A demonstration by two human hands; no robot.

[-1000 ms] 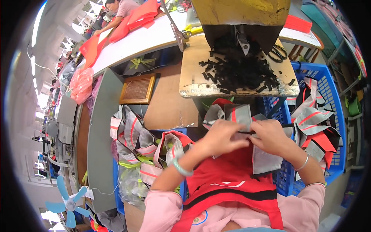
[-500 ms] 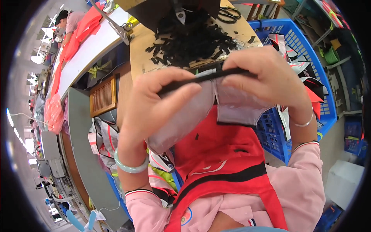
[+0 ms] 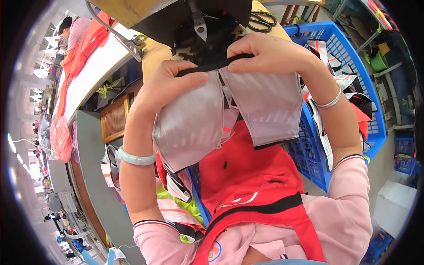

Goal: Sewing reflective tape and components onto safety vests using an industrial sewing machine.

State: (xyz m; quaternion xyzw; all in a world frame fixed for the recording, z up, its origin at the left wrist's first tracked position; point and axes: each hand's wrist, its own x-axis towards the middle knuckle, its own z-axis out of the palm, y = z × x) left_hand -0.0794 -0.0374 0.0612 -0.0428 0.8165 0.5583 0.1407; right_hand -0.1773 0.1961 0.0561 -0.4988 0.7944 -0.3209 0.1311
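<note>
Both my hands hold a sewn silver-grey fabric piece (image 3: 192, 123) by its black edge band. Its two broad panels hang down from the band with a gap between them, over my red apron (image 3: 247, 170). My left hand (image 3: 170, 86) pinches the band on the left, thumb in front. On the right, the thumb and fingers of my right hand (image 3: 260, 55) grip the same band, a little higher. Just beyond the band is a dark machine with a silver metal arm (image 3: 199, 27). Black fabric scraps (image 3: 212, 51) lie under it, partly hidden by my hands.
Black-handled scissors (image 3: 262, 21) lie on the wooden tabletop beside the machine. At right stands a blue plastic basket (image 3: 309, 163) with similar fabric pieces. More pieces (image 3: 174, 210) lie low by my left arm. Far left, a person (image 3: 79, 33) works with red cloth (image 3: 81, 53) at a white table.
My hands have moved up and toward the machine with the fabric piece. Its band now lies in front of the scraps, and the panels hang more fully open to view.
</note>
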